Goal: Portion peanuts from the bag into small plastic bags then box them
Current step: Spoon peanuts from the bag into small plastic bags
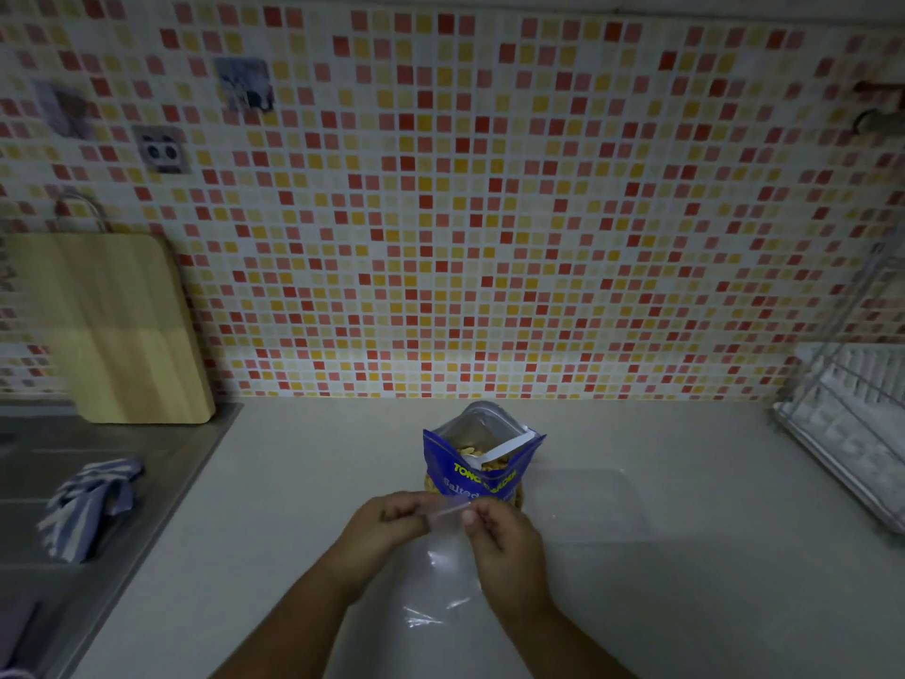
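Both hands up front: my left hand point(387, 524) and right hand point(504, 541) each pinch a top corner of the small plastic bag point(440, 575), fingers clamped on its rim, bag hanging over the counter point(294, 507). Just behind, touching nothing I can see, peanut bag point(482, 458) stands upright, mouth open, nuts visible. Clear box point(587, 502) sits to its right.

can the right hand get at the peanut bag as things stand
Probably yes. The peanut bag stands open just beyond the right hand with nothing between them, but both hands hold the small plastic bag by its top, so the right must let go first.
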Tool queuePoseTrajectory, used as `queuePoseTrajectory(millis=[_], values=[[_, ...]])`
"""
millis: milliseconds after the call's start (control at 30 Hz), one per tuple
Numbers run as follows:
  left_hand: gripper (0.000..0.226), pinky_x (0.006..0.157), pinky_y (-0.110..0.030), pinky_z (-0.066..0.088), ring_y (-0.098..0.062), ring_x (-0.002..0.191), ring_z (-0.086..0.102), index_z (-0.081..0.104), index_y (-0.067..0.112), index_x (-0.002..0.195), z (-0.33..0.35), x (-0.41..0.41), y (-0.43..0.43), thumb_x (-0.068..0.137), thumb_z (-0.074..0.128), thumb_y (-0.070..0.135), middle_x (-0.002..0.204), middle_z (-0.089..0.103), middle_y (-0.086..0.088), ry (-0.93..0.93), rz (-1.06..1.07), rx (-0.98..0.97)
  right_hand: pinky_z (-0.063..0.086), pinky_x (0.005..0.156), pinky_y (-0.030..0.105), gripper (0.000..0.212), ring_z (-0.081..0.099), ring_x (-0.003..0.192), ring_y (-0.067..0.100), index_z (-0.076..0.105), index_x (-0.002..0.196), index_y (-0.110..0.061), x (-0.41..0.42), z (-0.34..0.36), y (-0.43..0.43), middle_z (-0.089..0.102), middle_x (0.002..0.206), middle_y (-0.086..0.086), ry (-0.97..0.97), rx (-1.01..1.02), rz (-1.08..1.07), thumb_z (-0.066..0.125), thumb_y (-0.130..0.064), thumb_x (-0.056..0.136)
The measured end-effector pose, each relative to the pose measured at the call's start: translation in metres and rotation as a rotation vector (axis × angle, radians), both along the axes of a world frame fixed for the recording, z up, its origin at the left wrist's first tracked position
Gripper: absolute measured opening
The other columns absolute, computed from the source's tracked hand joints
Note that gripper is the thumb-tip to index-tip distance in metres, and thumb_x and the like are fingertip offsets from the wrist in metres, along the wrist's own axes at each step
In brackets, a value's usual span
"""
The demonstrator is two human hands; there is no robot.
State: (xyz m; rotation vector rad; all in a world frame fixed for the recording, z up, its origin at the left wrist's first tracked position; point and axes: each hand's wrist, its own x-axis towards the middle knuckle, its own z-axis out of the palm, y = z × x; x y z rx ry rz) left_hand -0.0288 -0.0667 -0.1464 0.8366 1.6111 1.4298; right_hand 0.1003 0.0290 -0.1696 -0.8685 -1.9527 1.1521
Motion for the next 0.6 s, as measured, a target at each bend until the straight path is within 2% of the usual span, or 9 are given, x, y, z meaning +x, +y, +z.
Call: queuePoseTrajectory(millis=[67, 167, 233, 333, 400, 500, 600], values=[[0.026, 0.087, -0.032, 0.052, -0.026, 0.094, 0.069, 0.076, 0.009, 0.095, 0.02, 0.002, 0.002, 0.07, 0.07, 0.016, 0.097, 0.074, -0.017, 0.001, 0.021, 0.016, 0.05, 0.07, 0.029, 0.034, 0.062, 0.076, 0.014, 0.069, 0.079, -0.022, -0.001, 0.019, -0.001, 0.068, 0.077, -0.001, 0.051, 0.025, -0.019, 0.05, -0.049, 0.078], [0.015, 0.073, -0.022, 0.056, -0.021, 0.082, 0.071, 0.075, 0.002, 0.092, 0.046, 0.004, 0.007, 0.081, 0.068, 0.01, 0.091, 0.074, -0.018, 0.059, 0.048, 0.035, 0.052, 0.071, 0.027, 0.01, 0.063, 0.08, 0.015, 0.062, 0.075, -0.041, -0.004, 0.052, -0.003, 0.068, 0.08, -0.003, 0.058, 0.022, -0.011, 0.056, -0.044, 0.081], [0.016, 0.072, -0.021, 0.056, -0.022, 0.08, 0.07, 0.073, -0.002, 0.091, 0.061, 0.004, 0.011, 0.082, 0.066, 0.01, 0.089, 0.074, -0.018, 0.099, 0.075, 0.07, 0.05, 0.07, 0.023, 0.022, 0.064, 0.08, 0.015, 0.058, 0.07, -0.043, -0.006, 0.073, 0.001, 0.068, 0.08, -0.004, 0.07, -0.004, -0.011, 0.062, -0.029, 0.087], [0.009, 0.062, -0.018, 0.051, -0.017, 0.065, 0.061, 0.069, -0.002, 0.072, 0.08, 0.007, 0.02, 0.078, 0.07, 0.004, 0.067, 0.066, -0.011, 0.165, 0.142, 0.121, 0.05, 0.071, 0.02, 0.031, 0.065, 0.081, 0.014, 0.059, 0.071, -0.04, -0.011, 0.097, 0.011, 0.069, 0.082, -0.004, 0.069, -0.046, 0.0, 0.062, -0.014, 0.088], [0.024, 0.054, -0.018, 0.045, -0.009, 0.054, 0.05, 0.058, 0.008, 0.057, 0.087, 0.006, 0.027, 0.075, 0.073, 0.003, 0.052, 0.053, 0.002, 0.24, 0.193, 0.14, 0.053, 0.073, 0.024, 0.023, 0.065, 0.082, 0.014, 0.065, 0.075, -0.034, -0.015, 0.109, 0.017, 0.07, 0.085, -0.002, 0.089, -0.072, -0.006, 0.063, -0.014, 0.086], [0.037, 0.053, -0.021, 0.039, -0.006, 0.049, 0.043, 0.047, 0.017, 0.052, 0.093, 0.001, 0.038, 0.07, 0.079, 0.009, 0.05, 0.046, 0.005, 0.411, 0.252, 0.154, 0.05, 0.063, 0.019, 0.013, 0.063, 0.074, 0.016, 0.066, 0.076, -0.02, -0.018, 0.125, 0.023, 0.068, 0.078, 0.002, 0.117, -0.21, 0.005, 0.061, -0.018, 0.088], [0.039, 0.05, -0.011, 0.037, -0.002, 0.047, 0.045, 0.045, 0.02, 0.052, 0.1, -0.003, 0.046, 0.068, 0.08, 0.012, 0.052, 0.048, 0.006, 0.635, 0.242, 0.169, 0.049, 0.061, 0.02, 0.009, 0.064, 0.07, 0.016, 0.067, 0.08, -0.015, -0.022, 0.138, 0.026, 0.067, 0.074, 0.003, 0.064, -0.279, 0.048, 0.064, -0.022, 0.085]])
